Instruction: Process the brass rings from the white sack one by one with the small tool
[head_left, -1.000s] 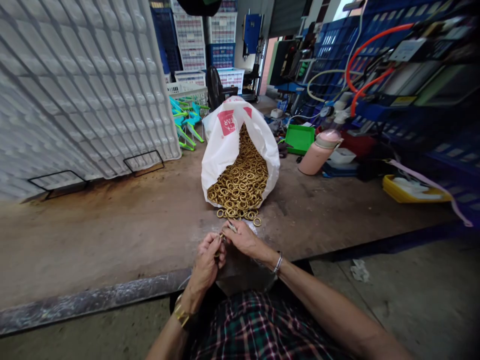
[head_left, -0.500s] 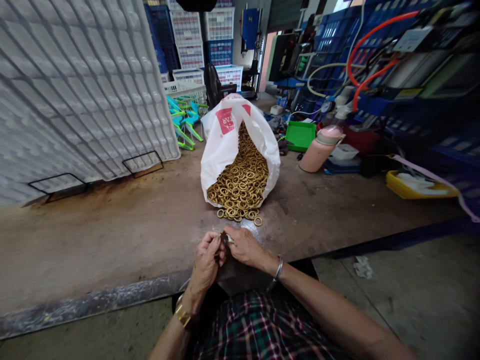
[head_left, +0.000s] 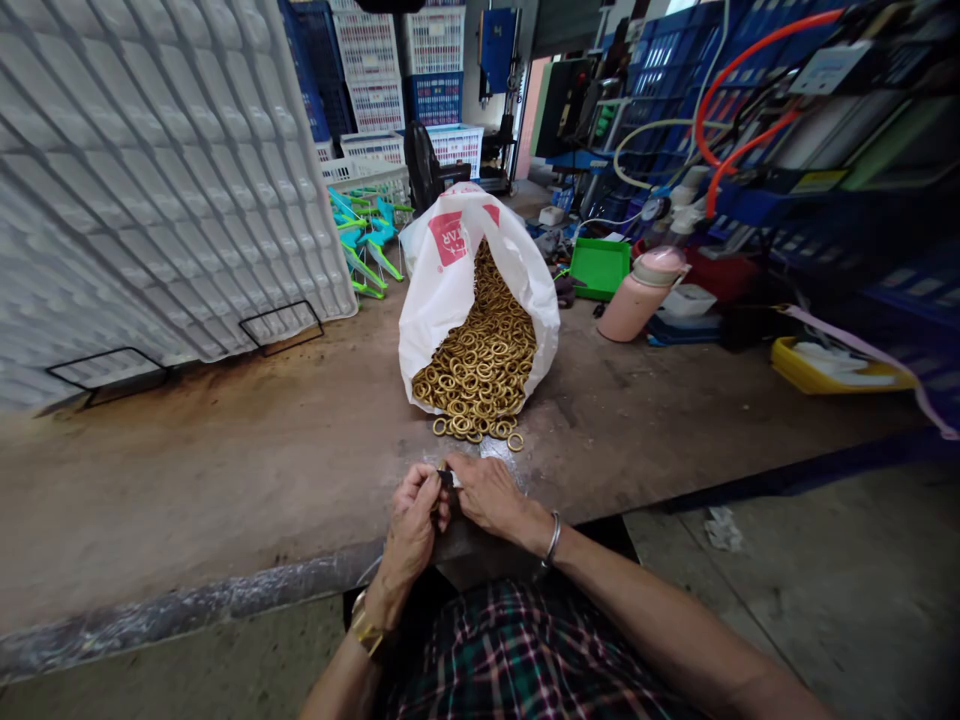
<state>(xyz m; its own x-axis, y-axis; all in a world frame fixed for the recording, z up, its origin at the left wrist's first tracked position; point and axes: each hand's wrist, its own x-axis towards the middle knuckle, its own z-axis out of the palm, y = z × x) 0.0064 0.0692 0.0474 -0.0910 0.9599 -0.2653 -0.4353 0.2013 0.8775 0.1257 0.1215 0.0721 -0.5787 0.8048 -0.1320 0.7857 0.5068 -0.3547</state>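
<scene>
Just in front of the bag, my left hand (head_left: 414,505) and my right hand (head_left: 491,492) meet at their fingertips, both closed. Between them sits a brass-coloured ring (head_left: 442,466), mostly covered by the left fingers. A small black and white piece (head_left: 448,479) shows beside it, its white end under my right fingers; its kind is too small to make out. Beyond the hands, a white plastic bag (head_left: 435,290) lies with its mouth toward me, filled with many brass-coloured rings (head_left: 480,370). Several loose rings, one apart (head_left: 515,441), have spilled onto the table (head_left: 330,450).
White ribbed trays (head_left: 165,180) stand on the left, with black wire frames at their foot. Turquoise and green plastic parts (head_left: 371,245) lie behind. To the right are a green tray (head_left: 600,268), a pink bottle (head_left: 636,298) and a yellow tray (head_left: 832,378).
The black part of the small piece between my fingers shows more plainly now. Both hands stay in nearly the same place; the view has shifted slightly.
</scene>
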